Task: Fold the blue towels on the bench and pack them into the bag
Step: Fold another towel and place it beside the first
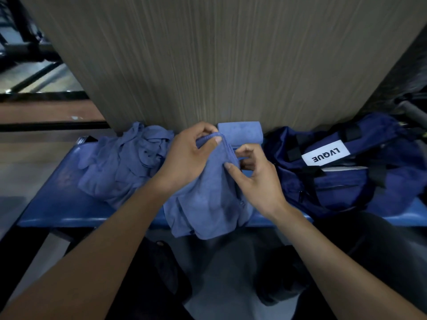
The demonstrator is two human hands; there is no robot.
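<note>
A blue towel (pixel 208 204) hangs over the front edge of the blue bench (pixel 57 209) in the middle. My left hand (pixel 187 155) pinches its top hem near one corner. My right hand (pixel 254 174) pinches the same hem just to the right, fingers closed on the edge. Behind my hands a folded blue towel (pixel 240 132) lies against the wall. A crumpled heap of blue towels (pixel 124 162) sits on the bench to the left. A navy duffel bag (pixel 346 167) with a white label lies on the bench at the right.
A wood-grain wall panel (pixel 219 61) rises right behind the bench. Dark metal frames (pixel 30 45) stand at the far left. Below the bench are the floor and my dark shoes (pixel 161 269).
</note>
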